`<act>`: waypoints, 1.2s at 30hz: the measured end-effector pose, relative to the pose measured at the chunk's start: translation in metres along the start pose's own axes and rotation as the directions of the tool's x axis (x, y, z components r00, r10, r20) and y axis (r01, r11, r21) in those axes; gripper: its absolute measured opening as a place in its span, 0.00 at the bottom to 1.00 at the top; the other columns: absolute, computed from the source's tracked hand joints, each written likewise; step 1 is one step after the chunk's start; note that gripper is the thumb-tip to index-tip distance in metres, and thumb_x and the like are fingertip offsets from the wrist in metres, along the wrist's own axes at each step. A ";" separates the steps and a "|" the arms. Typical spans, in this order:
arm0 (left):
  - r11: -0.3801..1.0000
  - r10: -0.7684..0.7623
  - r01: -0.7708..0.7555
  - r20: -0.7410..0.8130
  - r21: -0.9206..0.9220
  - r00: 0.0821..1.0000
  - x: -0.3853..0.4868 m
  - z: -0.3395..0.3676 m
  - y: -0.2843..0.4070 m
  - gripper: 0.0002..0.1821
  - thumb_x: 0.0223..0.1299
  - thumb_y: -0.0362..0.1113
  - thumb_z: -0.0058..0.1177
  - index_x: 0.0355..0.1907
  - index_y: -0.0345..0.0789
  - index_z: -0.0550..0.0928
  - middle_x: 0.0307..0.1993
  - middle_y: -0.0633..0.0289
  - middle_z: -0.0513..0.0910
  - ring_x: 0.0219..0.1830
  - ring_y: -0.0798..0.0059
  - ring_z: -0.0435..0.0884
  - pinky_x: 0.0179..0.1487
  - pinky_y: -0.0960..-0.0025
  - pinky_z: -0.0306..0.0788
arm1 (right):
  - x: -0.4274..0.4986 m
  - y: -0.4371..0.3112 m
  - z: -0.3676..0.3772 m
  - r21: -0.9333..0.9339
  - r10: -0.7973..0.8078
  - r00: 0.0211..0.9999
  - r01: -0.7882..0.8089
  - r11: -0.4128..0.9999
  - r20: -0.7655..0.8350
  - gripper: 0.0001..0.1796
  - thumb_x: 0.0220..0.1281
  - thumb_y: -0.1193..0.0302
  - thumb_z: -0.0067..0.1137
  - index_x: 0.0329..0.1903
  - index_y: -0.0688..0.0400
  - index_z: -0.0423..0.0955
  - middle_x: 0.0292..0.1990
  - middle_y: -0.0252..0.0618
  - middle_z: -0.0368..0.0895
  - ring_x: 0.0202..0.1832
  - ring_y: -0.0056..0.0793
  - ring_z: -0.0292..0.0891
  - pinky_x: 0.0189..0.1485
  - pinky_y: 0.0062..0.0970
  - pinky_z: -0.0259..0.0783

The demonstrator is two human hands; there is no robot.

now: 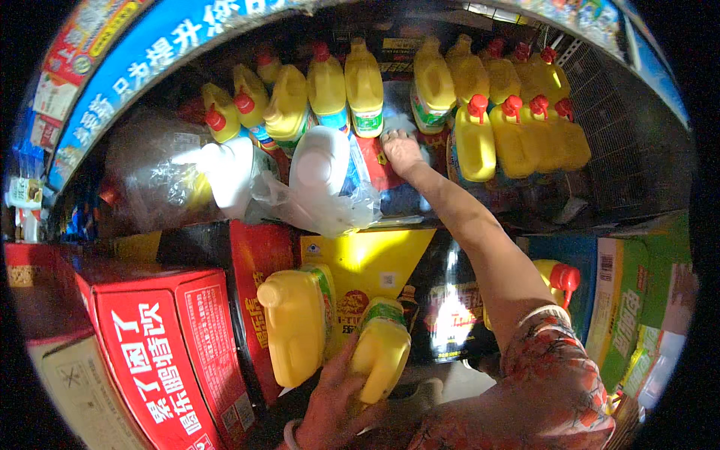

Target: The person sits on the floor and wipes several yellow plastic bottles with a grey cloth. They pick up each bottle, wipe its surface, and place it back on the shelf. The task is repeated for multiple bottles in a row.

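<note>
My left hand (332,394) grips a yellow plastic jug (382,354) with a green label, low in front of the shelf. Its fingers wrap the jug's near side. On the shelf, my right hand (404,153) presses on a pale grey cloth (398,122), in a gap between yellow jugs. Just left of that hand stands a yellow jug (364,84) with a green label; another jug (434,87) is at its right. A red and blue printed surface (378,163) lies under my right wrist. The cloth is partly hidden by my fingers.
White jugs (318,163) and crumpled clear plastic (343,211) sit at the shelf's front left. Red-capped yellow jugs (475,140) crowd the right. Below are a large yellow jug (292,332), a red carton (152,349) and a black carton (450,304). A wire mesh (613,112) closes the right side.
</note>
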State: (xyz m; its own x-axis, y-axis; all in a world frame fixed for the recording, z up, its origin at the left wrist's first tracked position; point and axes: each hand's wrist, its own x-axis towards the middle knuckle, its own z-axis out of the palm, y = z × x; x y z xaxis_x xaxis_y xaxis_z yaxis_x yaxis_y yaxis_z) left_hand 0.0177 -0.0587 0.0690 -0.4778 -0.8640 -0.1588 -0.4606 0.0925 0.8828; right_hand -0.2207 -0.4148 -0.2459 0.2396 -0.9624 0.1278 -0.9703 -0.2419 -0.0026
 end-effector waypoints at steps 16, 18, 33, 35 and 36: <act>0.997 -0.075 0.076 -0.019 0.016 0.997 -0.001 0.002 -0.013 0.22 0.53 0.32 0.67 0.52 0.30 0.80 0.69 0.32 0.67 0.68 0.35 0.68 0.69 0.49 0.64 | 0.071 0.035 0.009 0.184 0.146 0.982 -0.166 0.969 0.116 0.18 0.62 0.70 0.51 0.51 0.62 0.80 0.54 0.57 0.81 0.57 0.51 0.79 0.58 0.43 0.76; 0.997 -0.077 0.078 -0.022 0.024 0.997 0.005 -0.001 -0.005 0.21 0.53 0.32 0.66 0.51 0.31 0.80 0.68 0.33 0.69 0.66 0.36 0.71 0.67 0.50 0.66 | 0.055 0.025 -0.003 -0.010 0.076 0.990 -0.075 0.997 0.122 0.17 0.63 0.71 0.52 0.52 0.61 0.80 0.54 0.55 0.80 0.54 0.50 0.80 0.56 0.43 0.77; 0.995 -0.017 0.015 0.021 0.102 1.000 -0.014 0.007 -0.012 0.20 0.54 0.37 0.71 0.44 0.31 0.79 0.73 0.30 0.58 0.70 0.35 0.66 0.71 0.51 0.63 | -0.016 -0.002 -0.027 -0.048 -0.025 0.973 0.037 0.998 0.229 0.14 0.67 0.71 0.50 0.54 0.57 0.76 0.46 0.46 0.87 0.47 0.42 0.87 0.46 0.41 0.82; 0.996 0.032 -0.032 0.000 0.086 0.999 -0.016 0.008 -0.011 0.20 0.54 0.38 0.71 0.42 0.30 0.78 0.73 0.29 0.59 0.70 0.34 0.67 0.71 0.51 0.64 | -0.016 0.010 -0.027 -0.084 0.033 0.964 -0.011 0.996 0.265 0.14 0.69 0.71 0.50 0.53 0.57 0.77 0.48 0.44 0.87 0.46 0.41 0.87 0.46 0.41 0.82; 0.993 0.035 -0.037 0.016 0.109 0.999 -0.015 0.007 -0.011 0.20 0.54 0.38 0.71 0.43 0.30 0.78 0.72 0.29 0.59 0.70 0.34 0.67 0.71 0.51 0.64 | -0.016 0.013 -0.025 -0.018 0.074 0.930 -0.072 0.997 0.360 0.13 0.69 0.69 0.49 0.50 0.56 0.80 0.48 0.43 0.87 0.47 0.41 0.87 0.47 0.39 0.82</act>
State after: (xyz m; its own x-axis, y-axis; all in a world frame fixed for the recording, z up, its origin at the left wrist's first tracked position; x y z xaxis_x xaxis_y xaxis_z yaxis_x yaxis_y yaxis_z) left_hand 0.0244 -0.0437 0.0590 -0.5058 -0.8521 -0.1345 -0.5214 0.1778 0.8346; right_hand -0.2383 -0.4000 -0.2235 0.1634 -0.9573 -0.2383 -0.9855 -0.1697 0.0059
